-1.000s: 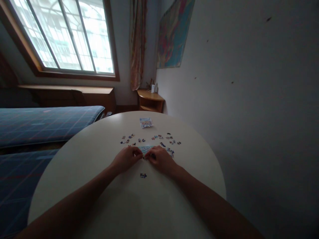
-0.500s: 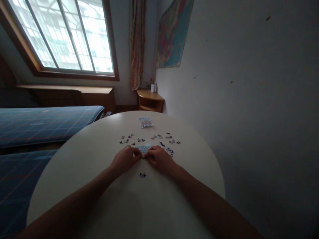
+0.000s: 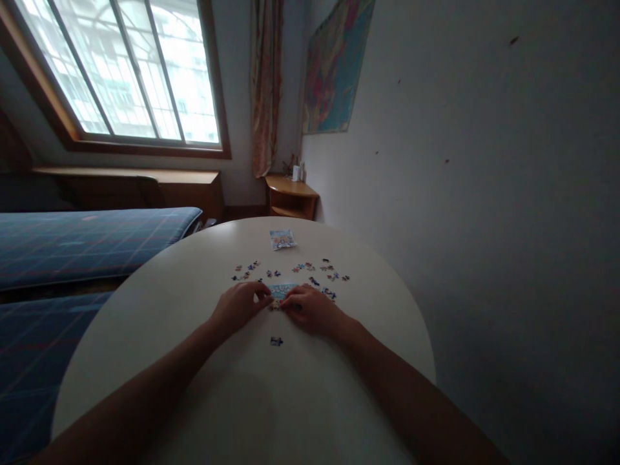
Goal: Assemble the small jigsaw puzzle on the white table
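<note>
A partly joined jigsaw puzzle [image 3: 283, 290], light blue along its top and yellowish at its lower edge, lies flat on the round white table [image 3: 232, 400]. My left hand [image 3: 241, 303] is at its left side, thumb and index finger curled together against the edge. From the right, my right hand [image 3: 312, 309] pinches at a puzzle piece [image 3: 277, 305] on the lower edge; its fingers partly cover that piece. Closer to me lies a small dark cluster of joined pieces [image 3: 276, 341], touched by neither hand.
Loose puzzle pieces [image 3: 334, 276] are scattered beyond and beside my hands. Farther back lies a printed packet [image 3: 282, 239]. A wall [image 3: 484, 258] borders the table's right, and a plaid-covered bed [image 3: 97, 245] is on the left. A corner shelf [image 3: 292, 187] stands behind.
My left hand has drawn slightly left, uncovering more of the puzzle's blue and yellowish parts. The right hand stays at the lower edge almost unmoved.
</note>
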Action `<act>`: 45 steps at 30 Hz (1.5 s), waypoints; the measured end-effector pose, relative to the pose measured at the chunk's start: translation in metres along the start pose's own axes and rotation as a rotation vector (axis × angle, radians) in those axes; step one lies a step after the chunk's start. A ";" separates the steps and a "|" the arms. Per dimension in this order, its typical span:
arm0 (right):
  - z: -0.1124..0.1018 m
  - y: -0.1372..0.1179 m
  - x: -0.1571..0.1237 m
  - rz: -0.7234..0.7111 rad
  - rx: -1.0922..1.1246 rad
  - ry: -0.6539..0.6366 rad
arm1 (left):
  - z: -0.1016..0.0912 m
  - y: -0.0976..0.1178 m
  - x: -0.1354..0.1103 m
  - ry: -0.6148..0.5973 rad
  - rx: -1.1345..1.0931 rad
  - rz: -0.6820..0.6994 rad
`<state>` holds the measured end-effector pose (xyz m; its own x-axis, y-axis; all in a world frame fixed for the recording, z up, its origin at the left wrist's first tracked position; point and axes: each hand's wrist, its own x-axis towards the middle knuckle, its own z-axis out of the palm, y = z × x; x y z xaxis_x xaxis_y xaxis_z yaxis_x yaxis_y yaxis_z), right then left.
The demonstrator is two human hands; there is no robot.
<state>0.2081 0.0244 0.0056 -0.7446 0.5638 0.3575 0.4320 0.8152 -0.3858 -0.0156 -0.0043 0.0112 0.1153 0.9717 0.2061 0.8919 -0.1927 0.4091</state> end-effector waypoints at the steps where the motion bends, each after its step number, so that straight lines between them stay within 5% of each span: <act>1: 0.000 0.001 0.000 0.007 0.003 0.007 | -0.001 -0.006 0.002 0.019 -0.006 0.005; 7: -0.002 0.006 -0.003 0.076 -0.051 0.047 | -0.001 -0.037 0.010 0.052 -0.118 0.262; 15: -0.011 0.024 -0.005 0.134 -0.097 0.017 | 0.008 -0.033 0.007 -0.033 -0.094 0.359; 20: -0.031 0.048 -0.016 0.222 -0.135 0.040 | 0.004 -0.042 0.010 -0.011 -0.073 0.304; 24: -0.043 0.066 -0.029 0.384 -0.189 -0.063 | 0.008 -0.059 0.016 0.063 -0.006 0.226; 29: -0.041 0.082 -0.034 0.498 -0.237 -0.070 | 0.016 -0.076 0.024 0.083 0.019 0.190; 35: -0.038 0.086 -0.036 0.636 -0.257 -0.071 | 0.008 -0.073 0.024 0.089 -0.021 0.183; 45: -0.038 0.096 -0.039 0.575 -0.255 -0.094 | -0.005 -0.070 0.021 0.084 -0.107 0.017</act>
<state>0.2977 0.0859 -0.0126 -0.3943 0.9161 0.0723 0.8750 0.3983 -0.2754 -0.0780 0.0288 -0.0088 0.0887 0.9542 0.2859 0.8380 -0.2266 0.4964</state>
